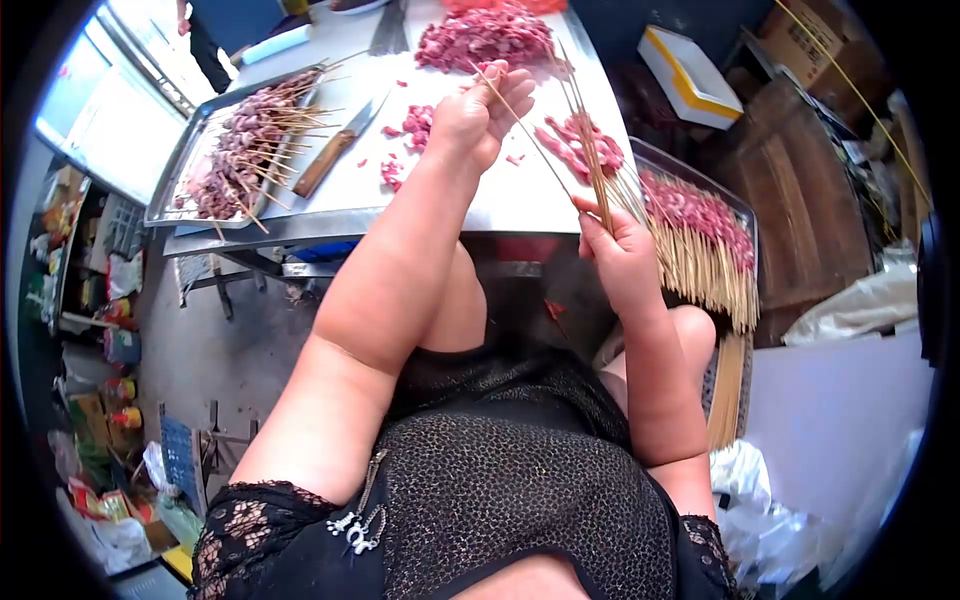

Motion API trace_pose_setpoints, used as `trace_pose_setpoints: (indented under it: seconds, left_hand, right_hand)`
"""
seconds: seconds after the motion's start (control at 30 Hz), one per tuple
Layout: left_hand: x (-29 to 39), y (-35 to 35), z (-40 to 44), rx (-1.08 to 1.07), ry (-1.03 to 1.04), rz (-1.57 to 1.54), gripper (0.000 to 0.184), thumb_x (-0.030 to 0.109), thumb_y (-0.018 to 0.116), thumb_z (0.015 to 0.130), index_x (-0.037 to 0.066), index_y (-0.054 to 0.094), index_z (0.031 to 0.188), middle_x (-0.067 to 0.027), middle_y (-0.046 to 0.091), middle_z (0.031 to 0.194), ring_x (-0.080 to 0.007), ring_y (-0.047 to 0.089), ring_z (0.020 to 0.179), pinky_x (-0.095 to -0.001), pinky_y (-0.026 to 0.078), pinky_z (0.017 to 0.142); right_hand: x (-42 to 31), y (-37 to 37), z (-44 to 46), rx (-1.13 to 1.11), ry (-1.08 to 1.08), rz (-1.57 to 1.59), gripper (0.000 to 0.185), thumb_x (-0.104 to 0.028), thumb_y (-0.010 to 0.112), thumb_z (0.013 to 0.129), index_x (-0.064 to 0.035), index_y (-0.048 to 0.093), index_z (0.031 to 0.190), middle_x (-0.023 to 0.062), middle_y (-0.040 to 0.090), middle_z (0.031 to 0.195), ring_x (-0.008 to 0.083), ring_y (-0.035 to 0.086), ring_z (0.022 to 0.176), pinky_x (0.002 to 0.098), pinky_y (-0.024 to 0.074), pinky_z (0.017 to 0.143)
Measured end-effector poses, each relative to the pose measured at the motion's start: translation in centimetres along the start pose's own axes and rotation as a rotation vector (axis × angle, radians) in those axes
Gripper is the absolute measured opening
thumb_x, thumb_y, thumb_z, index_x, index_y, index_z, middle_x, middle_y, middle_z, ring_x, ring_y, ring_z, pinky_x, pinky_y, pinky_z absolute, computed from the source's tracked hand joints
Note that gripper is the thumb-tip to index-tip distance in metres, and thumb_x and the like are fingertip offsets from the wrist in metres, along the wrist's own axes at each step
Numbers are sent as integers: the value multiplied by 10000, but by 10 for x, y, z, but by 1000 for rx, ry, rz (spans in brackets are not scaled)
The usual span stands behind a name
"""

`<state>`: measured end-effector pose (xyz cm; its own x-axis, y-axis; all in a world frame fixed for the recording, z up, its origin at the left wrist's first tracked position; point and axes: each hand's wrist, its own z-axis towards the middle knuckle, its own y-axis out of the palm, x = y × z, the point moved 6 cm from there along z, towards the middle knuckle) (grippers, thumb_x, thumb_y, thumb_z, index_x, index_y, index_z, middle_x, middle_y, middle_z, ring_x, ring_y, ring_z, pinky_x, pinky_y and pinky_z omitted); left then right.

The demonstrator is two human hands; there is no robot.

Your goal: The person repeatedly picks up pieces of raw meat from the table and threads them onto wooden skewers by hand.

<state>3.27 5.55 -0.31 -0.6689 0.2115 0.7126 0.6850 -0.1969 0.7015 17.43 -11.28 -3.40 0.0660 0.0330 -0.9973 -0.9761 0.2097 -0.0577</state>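
Observation:
My left hand (486,118) is above the white table, palm turned up, thumb and forefinger closed on a small piece of meat (487,68). A thin skewer (535,143) slants from my right hand up to those fingertips, its tip at the meat. My right hand (622,258) is wrapped round the lower ends of a bundle of bamboo skewers (588,140), which fan upward over the table edge. Beyond my left hand rises a large heap of cut raw meat (485,38). Smaller meat strips (570,148) lie behind the skewer bundle.
A metal tray (160,208) of meat skewers stands at the left, with a wooden-handled knife (335,150) beside it. At the right, another tray (752,212) holds rows of finished skewers. Bare skewers (728,390) lie below it. A foam box (690,78) sits behind; a person stands far left.

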Motion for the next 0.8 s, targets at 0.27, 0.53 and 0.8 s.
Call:
trace_pose_setpoints:
  seconds: [0.27, 0.53, 0.8]
  left_hand:
    - [33, -41, 14, 189, 159, -186, 163, 155, 443, 946, 36, 530, 1014, -152, 623, 1001, -260, 632, 915, -391, 536, 829]
    - [31, -28, 16, 170, 198, -56, 167, 152, 456, 940, 29, 521, 1034, -151, 618, 1005, -246, 626, 921, -390, 531, 841]
    - [20, -10, 7, 72, 98, 20, 166, 145, 467, 935, 26, 528, 1034, -161, 627, 992, -250, 634, 924, -384, 524, 861]
  right_hand:
    - [16, 13, 35, -83, -12, 7, 234, -91, 546, 888, -22, 626, 1097, -58, 456, 617, 23, 401, 548, 181, 317, 498]
    - [15, -5, 34, -43, -91, -129, 227, -107, 537, 897, -45, 632, 1094, -30, 468, 595, 45, 438, 546, 209, 358, 500]
    - [15, -23, 27, 8, -189, -220, 223, -40, 565, 868, -33, 635, 1079, 9, 520, 636, 61, 469, 556, 219, 394, 523]
